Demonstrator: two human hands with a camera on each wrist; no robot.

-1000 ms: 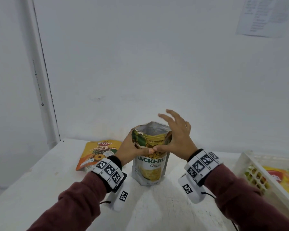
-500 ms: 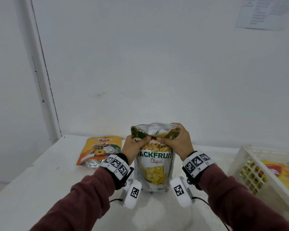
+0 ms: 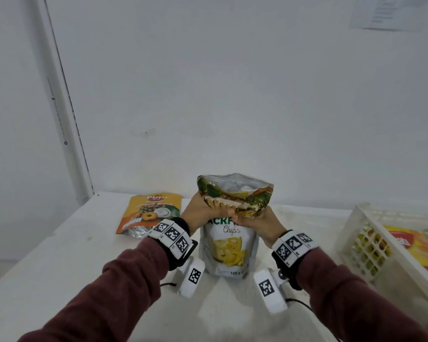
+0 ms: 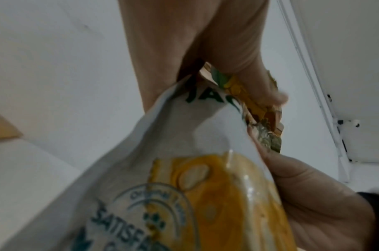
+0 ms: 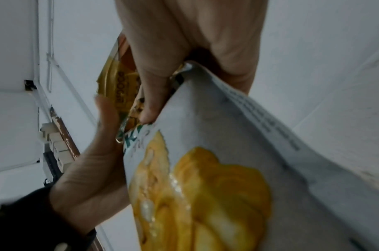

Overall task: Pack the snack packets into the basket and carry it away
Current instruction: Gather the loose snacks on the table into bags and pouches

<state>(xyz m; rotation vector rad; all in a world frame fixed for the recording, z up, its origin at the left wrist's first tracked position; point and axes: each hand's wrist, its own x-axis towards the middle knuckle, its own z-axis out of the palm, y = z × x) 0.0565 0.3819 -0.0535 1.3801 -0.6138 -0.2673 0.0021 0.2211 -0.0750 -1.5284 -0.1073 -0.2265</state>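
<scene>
A white jackfruit chips pouch [image 3: 230, 245] stands upright on the white table [image 3: 59, 262], its top unsealed with the silver lining showing. My left hand [image 3: 203, 213] and right hand [image 3: 257, 218] both pinch its folded upper band, thumbs at the front. The left wrist view shows the pouch [image 4: 184, 178] in my left hand [image 4: 227, 51], and the right wrist view shows the pouch [image 5: 216, 178] pinched by my right hand [image 5: 162, 68]. An orange pineapple snack packet [image 3: 150, 213] lies flat at the back left. The white basket [image 3: 371, 243] sits at the right.
The basket holds an orange and red packet [image 3: 410, 245]. A white wall [image 3: 232, 95] rises right behind the table. A sheet of paper [image 3: 391, 13] hangs on it at the upper right. The table's left edge drops off beside the pineapple packet.
My right hand went from spread above the pouch to pinching its top. Both hands have folded the upper band forward, and the pouch now sits nearer to me.
</scene>
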